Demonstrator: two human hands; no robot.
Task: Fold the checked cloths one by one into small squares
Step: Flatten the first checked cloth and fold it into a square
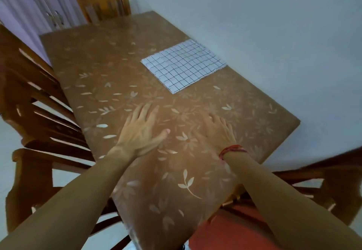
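A white cloth with a black check pattern (183,65) lies spread flat on the far right part of the brown leaf-patterned table (101,69), close to the wall. My left hand (142,130) rests palm down on the table, fingers apart, holding nothing. My right hand (220,132), with a red thread at the wrist, also lies flat on the table with nothing in it. Both hands are well short of the cloth, nearer to me.
A wooden chair (37,116) stands along the table's left side and another chair (323,183) at the right near corner. A pale wall (274,34) runs along the table's right edge. Cupboards (49,10) stand beyond the far end.
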